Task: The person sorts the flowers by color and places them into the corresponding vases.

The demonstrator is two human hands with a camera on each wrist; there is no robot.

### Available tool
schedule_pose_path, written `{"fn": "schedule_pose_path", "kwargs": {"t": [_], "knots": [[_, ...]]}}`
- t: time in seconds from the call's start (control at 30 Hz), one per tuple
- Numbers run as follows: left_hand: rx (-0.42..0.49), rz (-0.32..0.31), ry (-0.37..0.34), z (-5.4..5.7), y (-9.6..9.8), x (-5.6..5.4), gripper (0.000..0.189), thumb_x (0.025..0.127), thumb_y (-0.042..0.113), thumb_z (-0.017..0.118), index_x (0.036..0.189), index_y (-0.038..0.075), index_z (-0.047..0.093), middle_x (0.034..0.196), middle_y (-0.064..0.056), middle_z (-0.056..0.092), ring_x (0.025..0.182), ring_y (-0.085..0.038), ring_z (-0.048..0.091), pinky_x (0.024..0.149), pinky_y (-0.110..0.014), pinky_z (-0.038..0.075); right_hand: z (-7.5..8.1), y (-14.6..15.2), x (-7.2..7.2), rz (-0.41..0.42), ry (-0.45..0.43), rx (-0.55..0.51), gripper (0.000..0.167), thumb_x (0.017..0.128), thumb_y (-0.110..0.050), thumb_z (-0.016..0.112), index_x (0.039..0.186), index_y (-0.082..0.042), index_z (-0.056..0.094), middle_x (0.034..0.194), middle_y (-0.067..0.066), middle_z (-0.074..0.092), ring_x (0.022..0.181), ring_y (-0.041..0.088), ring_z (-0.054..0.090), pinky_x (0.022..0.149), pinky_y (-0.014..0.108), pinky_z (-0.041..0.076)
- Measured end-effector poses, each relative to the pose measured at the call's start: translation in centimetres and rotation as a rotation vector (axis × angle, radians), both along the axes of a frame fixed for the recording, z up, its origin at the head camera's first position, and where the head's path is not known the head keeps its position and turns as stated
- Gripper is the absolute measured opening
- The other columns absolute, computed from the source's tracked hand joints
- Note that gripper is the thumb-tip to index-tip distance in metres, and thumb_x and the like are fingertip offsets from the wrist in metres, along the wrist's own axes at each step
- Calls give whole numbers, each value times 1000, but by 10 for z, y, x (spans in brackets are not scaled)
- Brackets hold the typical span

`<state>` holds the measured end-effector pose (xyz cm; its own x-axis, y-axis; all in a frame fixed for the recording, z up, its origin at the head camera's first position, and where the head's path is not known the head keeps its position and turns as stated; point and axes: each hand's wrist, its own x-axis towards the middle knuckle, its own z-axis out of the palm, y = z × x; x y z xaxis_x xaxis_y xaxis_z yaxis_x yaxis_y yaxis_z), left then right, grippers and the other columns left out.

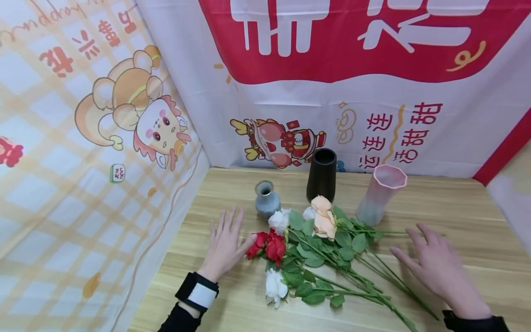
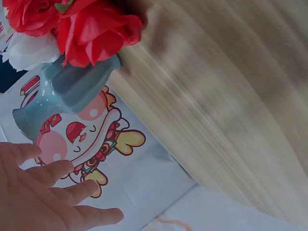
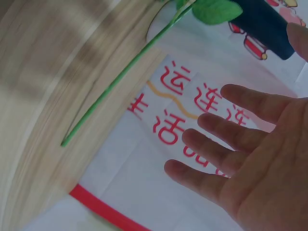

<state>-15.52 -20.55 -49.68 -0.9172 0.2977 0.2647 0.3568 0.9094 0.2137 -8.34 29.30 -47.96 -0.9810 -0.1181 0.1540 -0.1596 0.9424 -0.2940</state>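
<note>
Several artificial roses lie in a heap on the wooden table, their green stems [image 1: 356, 279] pointing right. Among the blooms are red roses [image 1: 275, 249], a white rose [image 1: 275, 287] at the front and a peach rose [image 1: 323, 219] at the back. My left hand [image 1: 224, 249] is left of the red roses with its fingers spread, holding nothing; whether the thumb touches a petal I cannot tell. Over the stem ends on the right is my right hand [image 1: 441, 267], fingers extended and grasping nothing. The right wrist view shows one bare stem [image 3: 113, 89] beside that hand.
Behind the flowers stand a small blue-grey vase [image 1: 267, 203], a tall black vase [image 1: 321, 177] and a pink-and-grey vase [image 1: 379, 196]. A printed cloth [image 1: 282, 97] hangs along the table's back edge, and another printed cloth [image 1: 62, 193] covers the left side.
</note>
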Motion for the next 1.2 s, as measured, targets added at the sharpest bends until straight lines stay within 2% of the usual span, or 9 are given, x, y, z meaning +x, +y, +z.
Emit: {"fn": "schedule_pose_path", "kwargs": {"t": [0.13, 0.23, 0.37, 0.5, 0.6, 0.77, 0.9, 1.0, 1.2], "knots": [[113, 4, -54, 5, 4, -9, 84, 96, 57, 52, 158, 11, 19, 159, -17, 22, 145, -39, 14, 108, -68, 12, 2, -9, -1, 22, 1, 12, 76, 95, -53, 59, 134, 12, 48, 138, 40, 35, 119, 60, 35, 92, 73, 28], [223, 10, -125, 9, 7, -16, 86, 96, 57, 52, 157, 7, 18, 159, -16, 20, 144, -38, 17, 111, -62, 14, 2, -16, -1, 36, 4, 17, 73, 95, -50, 61, 133, 11, 50, 137, 38, 37, 121, 58, 36, 93, 72, 28], [392, 46, -231, 10, 10, -27, 92, 95, 62, 51, 158, 7, 13, 160, -16, 19, 143, -37, 20, 112, -56, 20, 1, -23, 2, 61, 28, 26, 65, 95, -44, 64, 130, 10, 53, 135, 37, 41, 121, 56, 38, 94, 72, 29], [531, 80, -317, 12, 11, -39, 98, 91, 66, 55, 159, 13, 8, 160, -12, 18, 144, -33, 20, 112, -54, 21, -1, -34, 3, 128, 148, 23, 50, 89, -31, 73, 118, 8, 62, 123, 33, 53, 111, 51, 50, 86, 68, 40], [606, 74, -355, 15, 12, -49, 101, 89, 65, 59, 159, 12, 9, 160, -10, 21, 144, -30, 21, 112, -52, 22, 0, -49, 4, 213, 200, -7, 38, 85, -23, 77, 107, 6, 66, 109, 25, 60, 100, 43, 57, 82, 59, 47], [682, 24, -384, 21, 12, -62, 107, 85, 64, 66, 158, 10, 10, 160, -9, 23, 144, -26, 23, 113, -49, 22, -1, -81, 6, 352, 204, -42, 28, 84, -18, 78, 101, 2, 69, 100, 14, 62, 91, 29, 60, 79, 48, 51], [713, -20, -409, 22, 13, -71, 110, 83, 61, 70, 158, 8, 9, 160, -10, 20, 144, -26, 22, 113, -48, 23, -8, -98, 8, 460, 238, -40, 22, 79, -14, 81, 92, -2, 68, 93, 7, 59, 84, 22, 58, 71, 41, 51], [746, -32, -405, 23, 13, -77, 111, 82, 58, 73, 157, 7, 11, 160, -12, 22, 144, -26, 23, 113, -47, 24, -11, -108, 9, 536, 217, -53, 17, 76, -12, 82, 85, -8, 67, 87, 0, 56, 78, 16, 54, 65, 36, 49], [745, -62, -435, 20, 18, -82, 111, 79, 55, 77, 157, 8, 14, 159, -12, 22, 143, -25, 25, 112, -46, 26, -22, -122, 17, 618, 221, -83, 19, 72, -5, 82, 75, -15, 66, 77, -9, 50, 69, 7, 49, 59, 27, 47]]}}
